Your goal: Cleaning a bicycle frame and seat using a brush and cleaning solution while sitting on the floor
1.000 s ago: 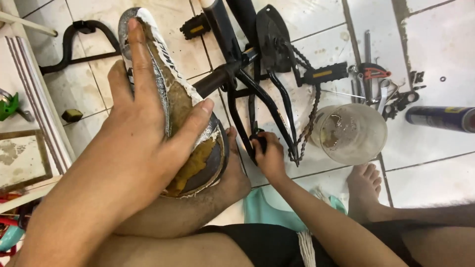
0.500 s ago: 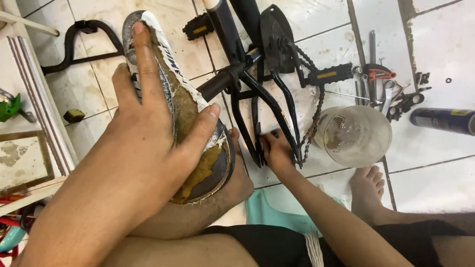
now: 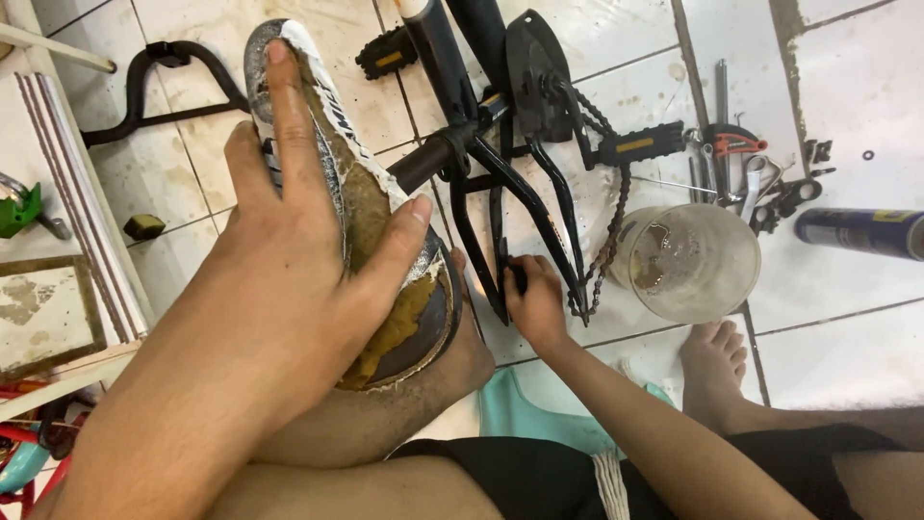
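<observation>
Left hand (image 3: pixel 289 260) grips the worn bicycle saddle (image 3: pixel 356 212) resting on the knee, fingers (image 3: pixel 289 125) spread along its long axis, nose pointing away; right hand (image 3: pixel 534 303) lies nearer the black bike frame (image 3: pixel 500 183) on the tiled floor (image 3: pixel 847 77), fingers closed on a rear stay.

One labelled package is seen: a spray can (image 3: pixel 859 232) lying on its side on the tiled floor (image 3: pixel 847 67) at the right edge, right of the clear tub (image 3: pixel 688 262). Its body is dark blue, with a yellow band towards the right end. A small yellow label strip is noted on each black pedal (image 3: pixel 637 145). No signs or screens are seen.
</observation>
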